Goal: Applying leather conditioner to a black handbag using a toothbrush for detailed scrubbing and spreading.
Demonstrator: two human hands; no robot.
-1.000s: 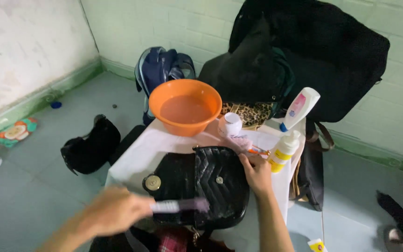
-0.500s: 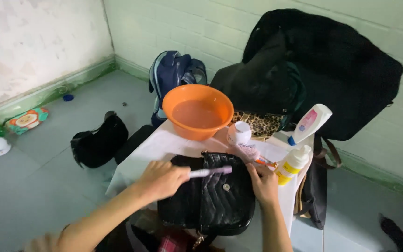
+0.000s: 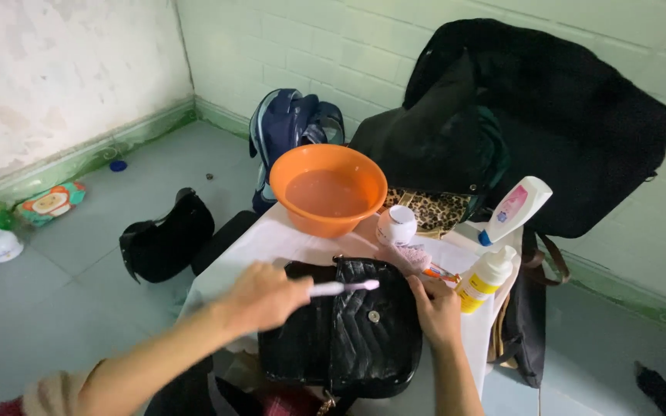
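A small white-covered table (image 3: 271, 243) stands in a tiled room corner, an orange bowl (image 3: 328, 189) of murky water at its 12 o'clock edge. The left hand (image 3: 260, 296) closes its fingers round a toothbrush (image 3: 344, 287) held level over a black quilted purse (image 3: 348, 327), long axis running 9 to 3 o'clock, head pointing to 3. The right hand (image 3: 435, 308) rests curled fingers on the purse's 3 o'clock edge, beside a yellow-labelled bottle (image 3: 486, 277).

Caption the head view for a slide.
Left hand holds a toothbrush over a black quilted purse; right hand steadies it.
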